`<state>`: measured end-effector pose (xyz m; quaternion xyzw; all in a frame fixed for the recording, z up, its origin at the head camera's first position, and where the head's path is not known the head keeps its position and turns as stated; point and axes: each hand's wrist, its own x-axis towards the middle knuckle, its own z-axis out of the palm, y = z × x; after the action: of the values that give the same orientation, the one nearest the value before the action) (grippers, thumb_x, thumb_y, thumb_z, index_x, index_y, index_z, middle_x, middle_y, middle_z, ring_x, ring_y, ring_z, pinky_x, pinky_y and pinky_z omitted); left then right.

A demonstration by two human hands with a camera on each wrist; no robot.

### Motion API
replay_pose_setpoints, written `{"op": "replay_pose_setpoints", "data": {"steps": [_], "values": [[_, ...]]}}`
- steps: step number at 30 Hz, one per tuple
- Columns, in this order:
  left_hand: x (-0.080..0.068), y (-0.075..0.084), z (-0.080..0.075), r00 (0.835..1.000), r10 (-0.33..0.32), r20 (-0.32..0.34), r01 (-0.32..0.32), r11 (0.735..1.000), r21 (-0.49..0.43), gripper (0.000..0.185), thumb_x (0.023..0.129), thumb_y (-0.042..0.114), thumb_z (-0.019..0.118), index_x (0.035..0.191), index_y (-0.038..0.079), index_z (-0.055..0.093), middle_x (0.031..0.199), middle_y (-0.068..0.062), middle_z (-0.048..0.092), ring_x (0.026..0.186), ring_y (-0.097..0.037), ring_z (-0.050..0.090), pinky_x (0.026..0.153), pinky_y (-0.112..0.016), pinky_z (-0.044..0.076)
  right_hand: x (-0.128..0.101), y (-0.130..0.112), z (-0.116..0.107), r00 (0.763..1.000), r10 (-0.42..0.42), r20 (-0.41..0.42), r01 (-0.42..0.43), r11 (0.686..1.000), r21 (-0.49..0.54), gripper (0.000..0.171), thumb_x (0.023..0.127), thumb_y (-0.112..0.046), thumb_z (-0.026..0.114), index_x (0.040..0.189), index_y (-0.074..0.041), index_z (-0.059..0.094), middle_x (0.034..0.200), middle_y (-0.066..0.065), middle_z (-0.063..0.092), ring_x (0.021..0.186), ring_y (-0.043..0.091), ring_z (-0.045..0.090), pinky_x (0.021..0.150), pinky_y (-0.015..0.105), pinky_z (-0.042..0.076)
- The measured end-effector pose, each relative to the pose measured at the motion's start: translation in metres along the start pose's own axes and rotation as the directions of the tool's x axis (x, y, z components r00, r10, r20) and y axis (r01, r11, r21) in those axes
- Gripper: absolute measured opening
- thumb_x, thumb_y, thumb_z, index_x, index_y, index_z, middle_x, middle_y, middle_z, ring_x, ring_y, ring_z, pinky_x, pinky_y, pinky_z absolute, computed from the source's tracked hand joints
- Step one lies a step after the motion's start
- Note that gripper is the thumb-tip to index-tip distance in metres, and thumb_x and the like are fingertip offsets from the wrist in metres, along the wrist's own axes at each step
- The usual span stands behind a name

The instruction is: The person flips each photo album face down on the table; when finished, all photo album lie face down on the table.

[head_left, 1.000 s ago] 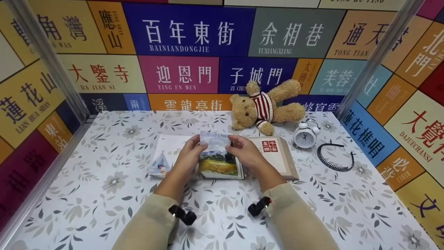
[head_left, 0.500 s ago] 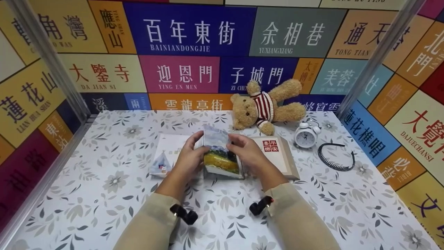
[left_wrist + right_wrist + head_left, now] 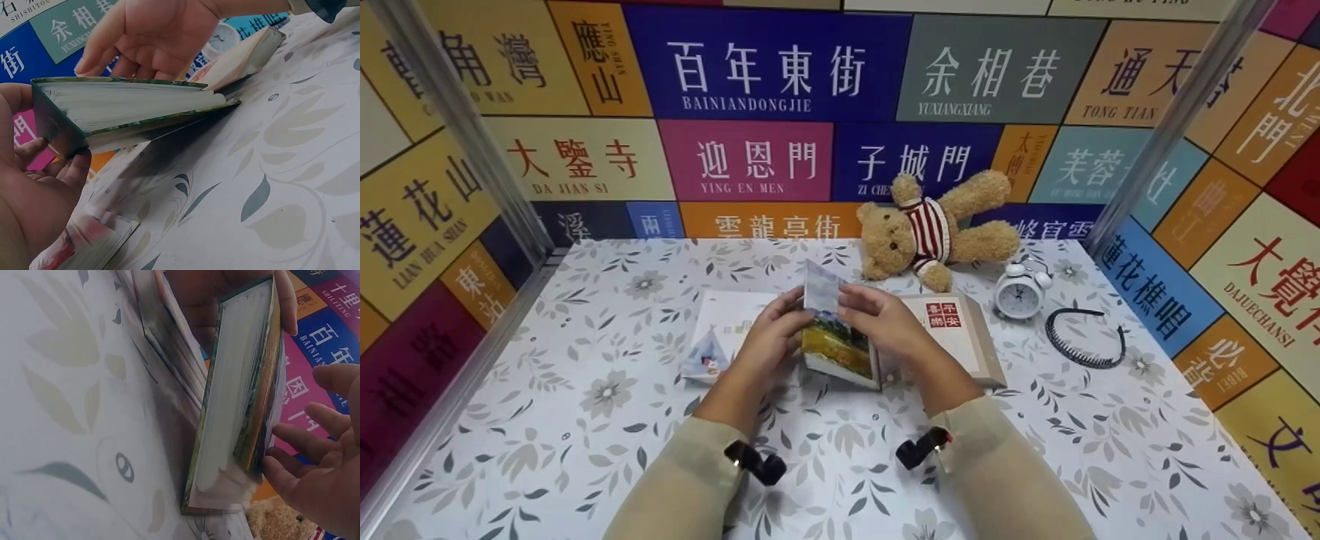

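Note:
A small thick notebook-like book (image 3: 838, 346) with a painted landscape cover stands tilted above the table between both hands. My left hand (image 3: 769, 330) grips its dark green spine side; in the left wrist view its fingers (image 3: 79, 169) curl at the spine's edge. My right hand (image 3: 891, 326) lies along the front cover, its fingertips at the cover's surface. Seen from the right wrist, those fingers (image 3: 287, 436) are loosely bent and touch the cover, while the page block (image 3: 233, 394) faces the camera between slightly spread covers.
Left of the hands lies a white book with a tent picture (image 3: 709, 349). A thick beige book (image 3: 971, 337) with red characters lies to the right. Behind are a teddy bear (image 3: 930, 232), a white alarm clock (image 3: 1020, 291) and a black toothed headband (image 3: 1057, 352).
The book has turned and tilted so its cover faces more to the right and appears narrower. My right hand has slid left over the cover; the left hand keeps its grip.

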<state>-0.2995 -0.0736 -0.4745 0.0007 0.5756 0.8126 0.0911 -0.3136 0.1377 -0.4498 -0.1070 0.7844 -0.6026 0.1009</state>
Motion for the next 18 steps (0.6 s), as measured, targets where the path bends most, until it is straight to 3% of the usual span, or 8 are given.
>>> {"op": "replay_pose_setpoints", "data": {"steps": [1, 4, 7, 11, 18], "values": [[-0.001, 0.001, 0.001, 1.0, 0.001, 0.011, -0.001, 1.0, -0.001, 0.063, 0.103, 0.017, 0.064, 0.163, 0.013, 0.044, 0.167, -0.01, 0.046, 0.132, -0.02, 0.062, 0.103, -0.028, 0.056, -0.002, -0.003, 0.001, 1.0, -0.004, 0.005, 0.004, 1.0, 0.014, 0.055, 0.104, -0.024, 0.071, 0.156, -0.015, 0.056, 0.157, 0.011, 0.061, 0.147, 0.03, 0.057, 0.125, 0.045, 0.045], [-0.003, 0.003, 0.004, 0.999, 0.0, 0.035, 0.0, 1.0, -0.008, 0.06, 0.106, 0.021, 0.061, 0.163, 0.015, 0.044, 0.167, -0.009, 0.047, 0.143, -0.028, 0.059, 0.11, -0.037, 0.055, -0.006, -0.011, 0.003, 0.999, -0.033, 0.014, 0.032, 0.998, 0.05, 0.056, 0.105, -0.022, 0.07, 0.158, -0.015, 0.054, 0.159, 0.01, 0.059, 0.149, 0.029, 0.054, 0.127, 0.046, 0.044], [-0.005, 0.004, 0.007, 0.998, 0.019, 0.063, -0.017, 1.0, -0.024, 0.056, 0.107, 0.02, 0.057, 0.162, 0.016, 0.046, 0.164, -0.011, 0.051, 0.141, -0.029, 0.061, 0.113, -0.041, 0.053, -0.01, -0.018, 0.004, 0.997, -0.072, 0.016, 0.071, 0.995, 0.069, 0.057, 0.104, -0.02, 0.07, 0.158, -0.015, 0.053, 0.16, 0.01, 0.057, 0.15, 0.03, 0.054, 0.126, 0.046, 0.044], [-0.006, 0.004, 0.01, 0.994, 0.081, 0.079, -0.081, 0.997, -0.003, 0.056, 0.105, 0.014, 0.057, 0.161, 0.015, 0.049, 0.168, -0.009, 0.045, 0.138, -0.023, 0.061, 0.115, -0.041, 0.05, -0.015, -0.026, 0.005, 0.995, -0.096, 0.015, 0.094, 0.99, 0.103, 0.057, 0.105, -0.02, 0.07, 0.159, -0.016, 0.052, 0.163, 0.009, 0.055, 0.149, 0.032, 0.054, 0.123, 0.047, 0.048], [-0.008, 0.005, 0.014, 0.984, 0.15, 0.095, -0.157, 0.986, 0.064, 0.058, 0.105, 0.016, 0.059, 0.162, 0.015, 0.047, 0.173, -0.008, 0.036, 0.142, -0.027, 0.059, 0.115, -0.041, 0.049, -0.021, -0.034, 0.004, 0.995, -0.096, 0.028, 0.085, 0.961, 0.265, 0.062, 0.107, -0.017, 0.066, 0.164, -0.014, 0.043, 0.168, 0.012, 0.046, 0.15, 0.036, 0.053, 0.116, 0.048, 0.054]]}}
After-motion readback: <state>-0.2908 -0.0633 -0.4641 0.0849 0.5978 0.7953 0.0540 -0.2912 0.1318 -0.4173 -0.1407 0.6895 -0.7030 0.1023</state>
